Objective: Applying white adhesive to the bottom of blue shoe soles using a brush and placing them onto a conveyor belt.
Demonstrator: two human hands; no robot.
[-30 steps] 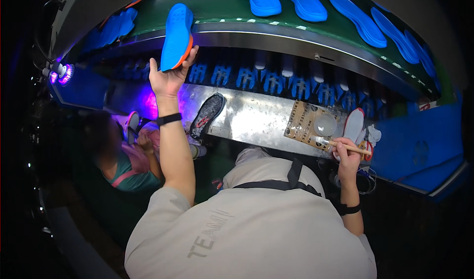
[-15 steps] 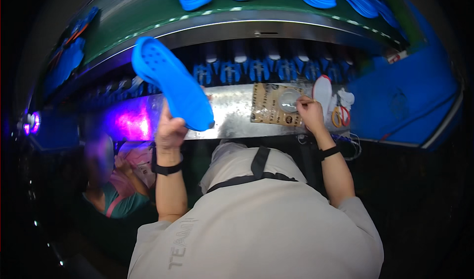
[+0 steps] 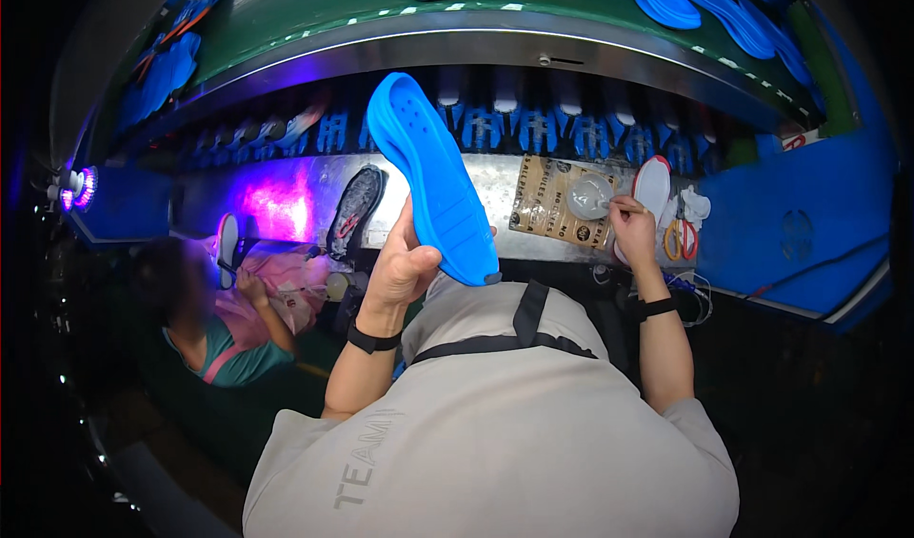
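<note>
My left hand [image 3: 407, 269] is wrapped round the heel half of a bright blue shoe sole [image 3: 435, 181], tilted with its toe end away from me. Its hollow inner face shows, with small holes near the toe. My right hand [image 3: 632, 229] pinches a thin stick [image 3: 611, 207] whose tip reaches into a clear round bowl [image 3: 589, 197]; its tip is too small to make out. The bowl stands on brown printed paper [image 3: 543, 198] on the metal bench. Just past my right hand lies a white sole with a red rim [image 3: 652, 188].
Scissors with orange and red handles [image 3: 680, 240] lie beside crumpled white material [image 3: 694, 207]. A dark shoe upper [image 3: 356, 211] rests on the metal bench [image 3: 314, 171]. Beyond, a green conveyor [image 3: 352, 5] carries several blue soles. At left, a seated co-worker [image 3: 233, 328] handles a shoe.
The blue sole in my left hand has moved right and slightly nearer me. The view has shifted, uncovering the dark upper. My right hand stays by the bowl, pinching the stick.
</note>
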